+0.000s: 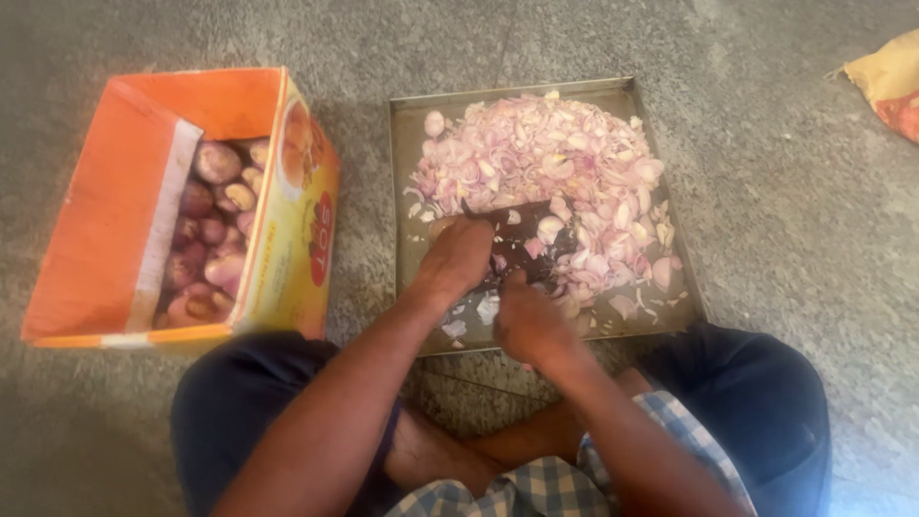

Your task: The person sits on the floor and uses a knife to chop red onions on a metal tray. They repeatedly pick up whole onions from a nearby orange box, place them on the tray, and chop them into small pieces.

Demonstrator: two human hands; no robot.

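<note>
Person sits cross-legged on floor (747,191). Left hand (458,257) and right hand (525,321) both clenched over dark blade (522,239) above steel tray (407,191) — sliced shallots (546,163) heaped beyond; whole shallots (215,230) boxed within left reach.

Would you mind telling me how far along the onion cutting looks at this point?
A large heap of sliced onion pieces already covers most of the metal tray. In hand: the left hand and right hand are both at a dark blade at the tray's near edge; what they are cutting is hidden. Left: many whole onions sit in the orange box.
</note>
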